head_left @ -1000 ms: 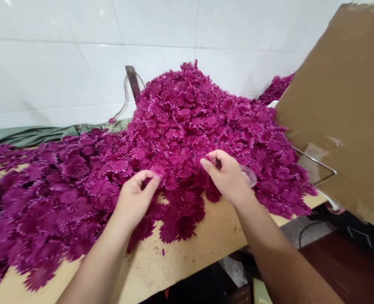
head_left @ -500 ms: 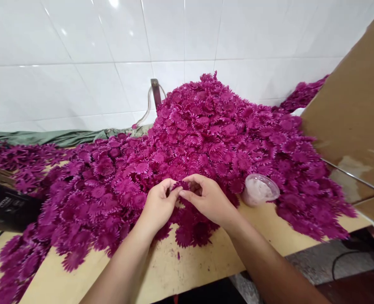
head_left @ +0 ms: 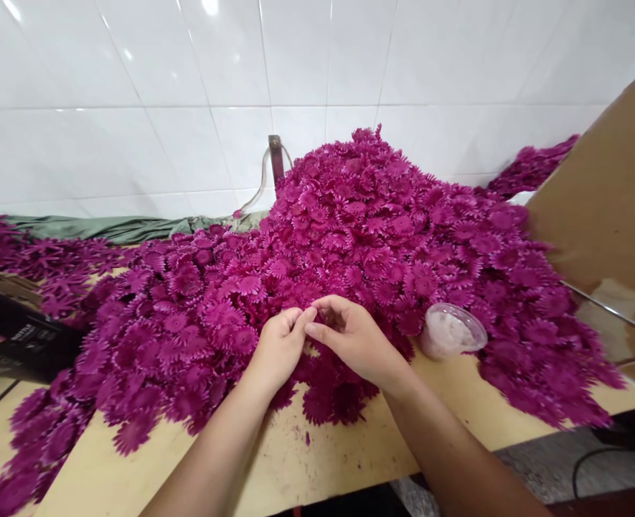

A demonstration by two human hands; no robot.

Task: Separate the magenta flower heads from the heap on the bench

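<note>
A big heap of magenta fabric flower heads (head_left: 360,222) covers the wooden table (head_left: 317,459) and rises against the tiled wall. My left hand (head_left: 277,348) and my right hand (head_left: 352,337) meet at the heap's front edge, fingertips touching in a pinch. The fingers of both are closed together; whatever small piece they hold between them is hidden. Just right of my right hand a small clear plastic cup (head_left: 451,330) with pale contents lies tilted among the flowers.
A brown cardboard sheet (head_left: 608,208) leans in from the right over a metal rod (head_left: 613,312). A black box (head_left: 16,341) sits at the left edge. Green cloth (head_left: 113,228) lies along the wall. A metal bracket with a cable (head_left: 275,158) stands behind the heap.
My hands came together from apart and now pinch at one spot. The view shifted so the plastic cup and the black box came into sight.
</note>
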